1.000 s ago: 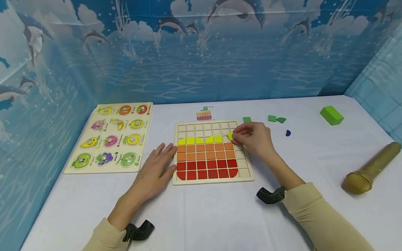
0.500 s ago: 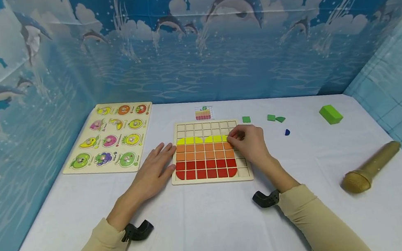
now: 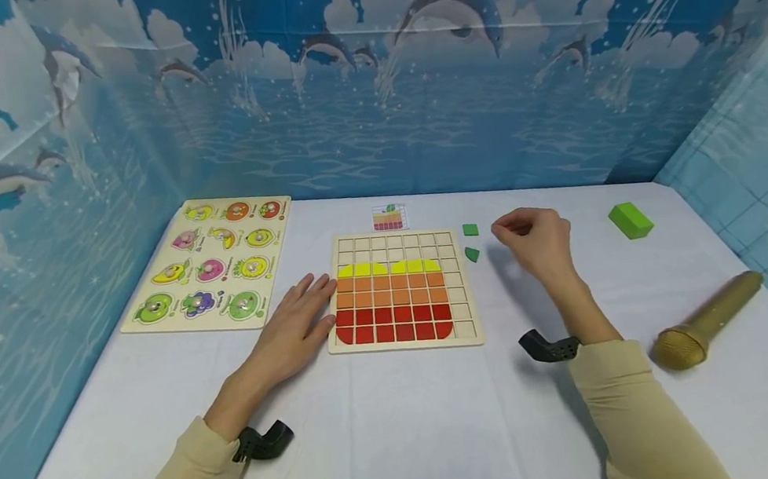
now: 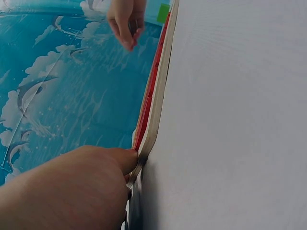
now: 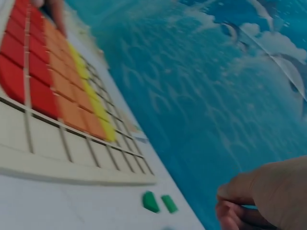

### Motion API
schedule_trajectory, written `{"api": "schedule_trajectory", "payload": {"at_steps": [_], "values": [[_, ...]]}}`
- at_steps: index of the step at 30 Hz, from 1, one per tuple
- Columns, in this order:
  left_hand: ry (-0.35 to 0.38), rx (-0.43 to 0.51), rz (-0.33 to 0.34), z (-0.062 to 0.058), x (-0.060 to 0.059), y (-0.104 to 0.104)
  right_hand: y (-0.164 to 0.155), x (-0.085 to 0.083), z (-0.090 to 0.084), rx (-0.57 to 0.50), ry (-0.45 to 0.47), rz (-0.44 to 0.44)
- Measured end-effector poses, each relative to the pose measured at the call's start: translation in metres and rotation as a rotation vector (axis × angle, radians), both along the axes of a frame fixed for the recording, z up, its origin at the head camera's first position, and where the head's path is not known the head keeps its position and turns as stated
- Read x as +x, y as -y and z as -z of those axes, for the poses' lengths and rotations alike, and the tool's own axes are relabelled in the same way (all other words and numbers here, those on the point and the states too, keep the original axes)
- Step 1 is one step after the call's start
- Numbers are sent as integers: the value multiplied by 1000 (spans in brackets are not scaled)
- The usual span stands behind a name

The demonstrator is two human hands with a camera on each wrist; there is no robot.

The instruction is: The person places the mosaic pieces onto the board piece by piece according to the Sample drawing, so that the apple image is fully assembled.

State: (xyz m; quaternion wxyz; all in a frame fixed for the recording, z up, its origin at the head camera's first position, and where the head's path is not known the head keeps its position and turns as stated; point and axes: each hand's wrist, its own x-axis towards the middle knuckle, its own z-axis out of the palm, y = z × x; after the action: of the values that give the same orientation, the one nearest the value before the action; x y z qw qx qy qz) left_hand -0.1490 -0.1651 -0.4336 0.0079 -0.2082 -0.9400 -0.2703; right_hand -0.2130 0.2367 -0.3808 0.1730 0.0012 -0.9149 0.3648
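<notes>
A wooden grid board (image 3: 464, 293) lies mid-table with red, orange and yellow tiles filling its lower rows. My left hand (image 3: 316, 302) lies flat on the cloth, fingers against the board's left edge (image 4: 152, 125). To the board's right, my right hand (image 3: 505, 231) hovers just above the table with its fingers curled and tips together. Whether it holds anything is hidden. A green square tile (image 3: 471, 229) and a green curved tile (image 3: 473, 254) lie between that hand and the board. Both appear in the right wrist view, the green square tile (image 5: 169, 203) and the green curved tile (image 5: 150, 201).
A fruit peg puzzle (image 3: 212, 263) lies at the left. A small picture card (image 3: 390, 217) sits behind the board. A green block (image 3: 631, 219) is at the far right and a gold microphone (image 3: 709, 321) at the near right. Dolphin-print walls enclose three sides.
My right hand left the board's yellow row, where the yellow tile now sits, and moved right over the loose pieces. A green curved tile now lies near the board's right edge. The left hand stayed.
</notes>
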Motion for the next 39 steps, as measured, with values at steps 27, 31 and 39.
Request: {"api": "schedule_trajectory", "payload": {"at_steps": [27, 31, 39], "values": [[5, 3, 4, 0, 0, -1, -59, 0, 3, 69, 441, 181], [11, -1, 0, 0, 1, -1, -57, -1, 4, 51, 457, 150], [4, -5, 9, 0, -1, -1, -53, 0, -2, 48, 450, 107]]}}
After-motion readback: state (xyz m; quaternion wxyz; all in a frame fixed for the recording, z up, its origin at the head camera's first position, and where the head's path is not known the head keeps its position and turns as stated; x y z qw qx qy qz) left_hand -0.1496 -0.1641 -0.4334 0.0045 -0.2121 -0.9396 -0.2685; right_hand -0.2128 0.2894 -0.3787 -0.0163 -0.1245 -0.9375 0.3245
